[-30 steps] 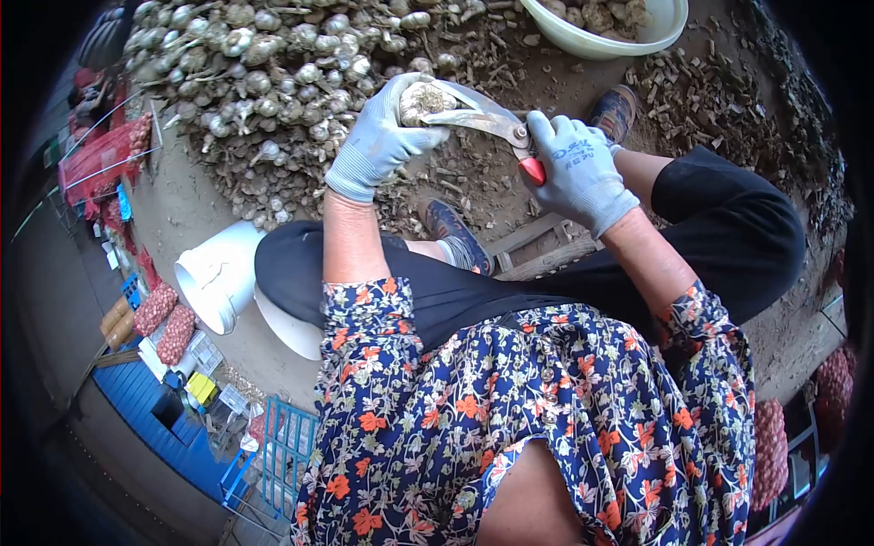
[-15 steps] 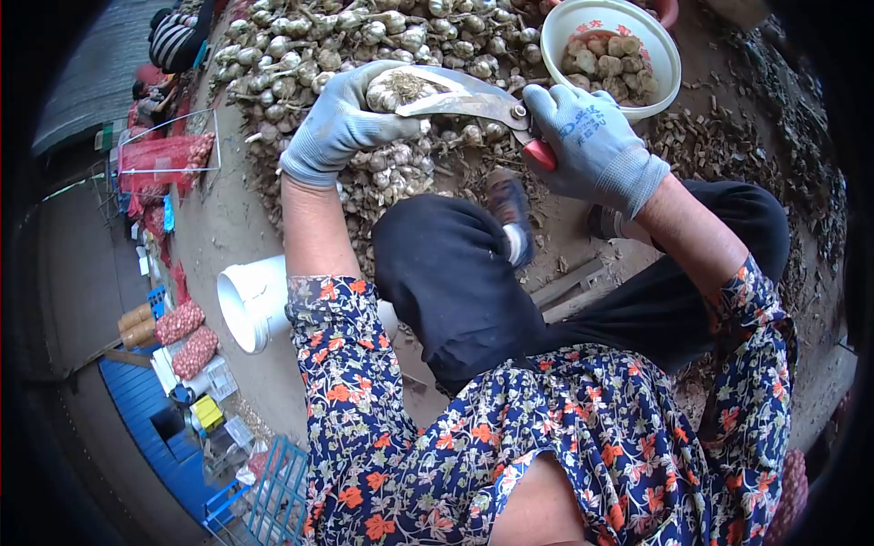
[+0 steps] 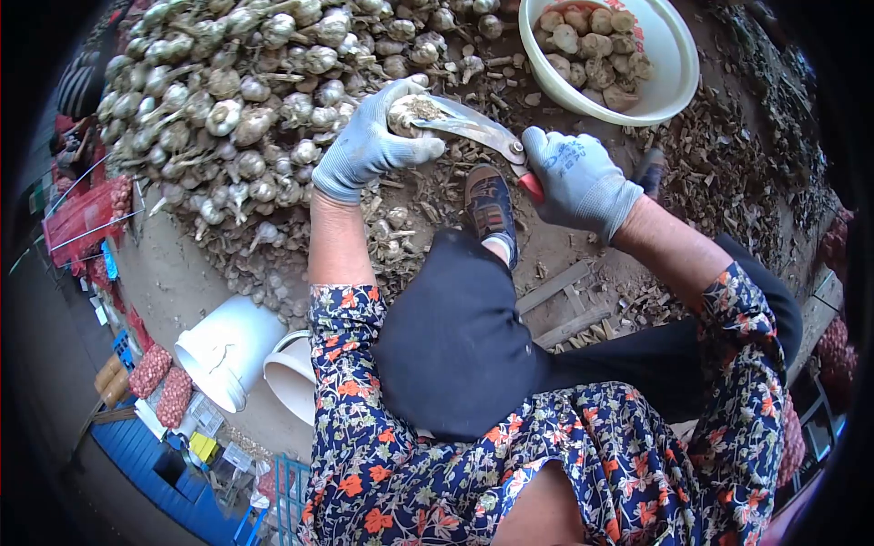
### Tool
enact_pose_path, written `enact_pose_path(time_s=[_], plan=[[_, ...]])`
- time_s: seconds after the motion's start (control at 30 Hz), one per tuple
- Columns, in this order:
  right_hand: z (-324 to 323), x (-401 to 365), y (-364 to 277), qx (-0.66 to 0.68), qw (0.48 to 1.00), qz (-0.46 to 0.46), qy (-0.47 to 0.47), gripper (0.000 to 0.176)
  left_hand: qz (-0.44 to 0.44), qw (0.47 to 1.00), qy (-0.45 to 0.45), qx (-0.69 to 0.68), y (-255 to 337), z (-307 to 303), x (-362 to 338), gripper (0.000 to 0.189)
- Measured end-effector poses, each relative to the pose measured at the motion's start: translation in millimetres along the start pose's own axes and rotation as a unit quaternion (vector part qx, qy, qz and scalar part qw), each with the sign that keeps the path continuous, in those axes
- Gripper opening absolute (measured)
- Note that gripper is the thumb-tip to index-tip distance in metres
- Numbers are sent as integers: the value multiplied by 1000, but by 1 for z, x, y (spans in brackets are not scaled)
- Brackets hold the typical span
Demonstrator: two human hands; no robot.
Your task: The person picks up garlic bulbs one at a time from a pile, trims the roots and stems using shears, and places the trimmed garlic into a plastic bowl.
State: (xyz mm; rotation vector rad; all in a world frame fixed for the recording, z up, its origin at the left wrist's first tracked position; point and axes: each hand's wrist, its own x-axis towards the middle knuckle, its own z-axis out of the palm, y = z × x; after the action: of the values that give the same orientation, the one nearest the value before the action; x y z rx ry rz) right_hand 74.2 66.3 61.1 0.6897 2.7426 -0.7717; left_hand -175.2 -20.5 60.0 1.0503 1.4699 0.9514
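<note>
A garlic bulb (image 3: 404, 116) is held in my left hand (image 3: 369, 146), gloved in grey, with the fingers wrapped round it. My right hand (image 3: 575, 177), gloved too, is closed on the red handle of the shears (image 3: 478, 130). The metal blades reach left across to the bulb and lie against its side. Behind and left of my hands spreads a big heap of garlic bulbs (image 3: 241, 105) with stems. At the top right stands a pale tub (image 3: 678, 68) with trimmed bulbs (image 3: 596, 50) inside.
My shoe (image 3: 492, 205) is below the shears, beside wooden slats (image 3: 555, 289). A white bucket (image 3: 228, 350) lies tipped at the left, next to another white container (image 3: 293, 378). Dry scraps (image 3: 701, 173) cover the ground at the right. Red net sacks (image 3: 150, 371) are further left.
The view has shifted, with the heap showing larger and the second white container more visible. The shear blades look closer together at the bulb. Both hands keep their hold.
</note>
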Motion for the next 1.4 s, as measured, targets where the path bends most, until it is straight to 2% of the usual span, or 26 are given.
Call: enact_pose_path(time_s=[0.03,0.1,0.2,0.23,0.27,0.33,0.37,0.4,0.47,0.5,0.53,0.6,0.67,0.73,0.8,0.9,0.93,0.97,1.0,1.03,1.07,1.1,1.13,1.23,1.4], plan=[[7,6,5,1,1000,1,-8,39,-5,1000,0,-6,-12,-2,9,54],[25,16,11,61,997,33,-35,42,-25,996,-62,-63,-31,-5,19,47],[45,24,17,102,991,28,-86,41,-80,989,-66,-107,-64,-2,14,36],[53,30,19,101,990,31,-98,40,-112,978,-76,-162,-72,-4,11,36],[63,33,23,106,988,21,-110,40,-75,959,-102,-254,-85,-3,11,40],[83,39,32,132,984,42,-109,37,-82,944,-90,-308,-107,1,7,48],[86,39,36,146,983,44,-99,34,-147,948,-78,-271,-92,2,8,56],[82,32,29,148,982,43,-107,34,-153,946,-74,-275,-91,-1,-4,56],[77,26,39,186,976,91,-69,33,-193,957,-12,-216,-87,-3,-2,53],[75,21,42,184,975,94,-77,33,-184,964,34,-190,-79,3,-3,46],[77,20,44,191,974,96,-76,33,-188,964,31,-185,-72,5,-1,46],[82,18,50,153,987,32,-26,33,-188,980,58,-15,-57,12,11,42],[84,16,46,139,990,26,-2,33,-172,983,39,-57,-58,15,12,52],[87,17,49,114,993,34,0,35,-189,982,9,11,-51,23,20,56],[86,17,52,107,993,38,3,37,-183,983,-6,20,-48,30,25,55],[87,19,51,105,993,43,-10,40,-183,982,-30,33,-51,33,32,55],[87,22,48,167,981,85,-53,41,-191,980,-37,38,-53,33,34,55],[87,22,47,227,961,126,-95,42,-206,975,7,-78,-65,35,30,54],[95,19,44,224,962,125,-93,42,-202,976,8,-79,-82,37,24,54],[111,14,39,288,939,181,-54,42,-139,969,57,-195,-102,39,20,54],[120,8,35,351,907,233,-16,42,-74,942,105,-309,-112,40,18,53],[119,1,30,379,892,243,-48,44,-93,918,133,-361,-107,47,12,51],[117,-4,25,379,892,239,-53,44,-73,892,140,-423,-117,49,11,50],[107,-5,14,437,868,200,-124,53,-68,874,148,-458,-113,63,7,53],[108,15,7,431,874,196,-111,48,-120,913,122,-369,-113,67,7,55]])
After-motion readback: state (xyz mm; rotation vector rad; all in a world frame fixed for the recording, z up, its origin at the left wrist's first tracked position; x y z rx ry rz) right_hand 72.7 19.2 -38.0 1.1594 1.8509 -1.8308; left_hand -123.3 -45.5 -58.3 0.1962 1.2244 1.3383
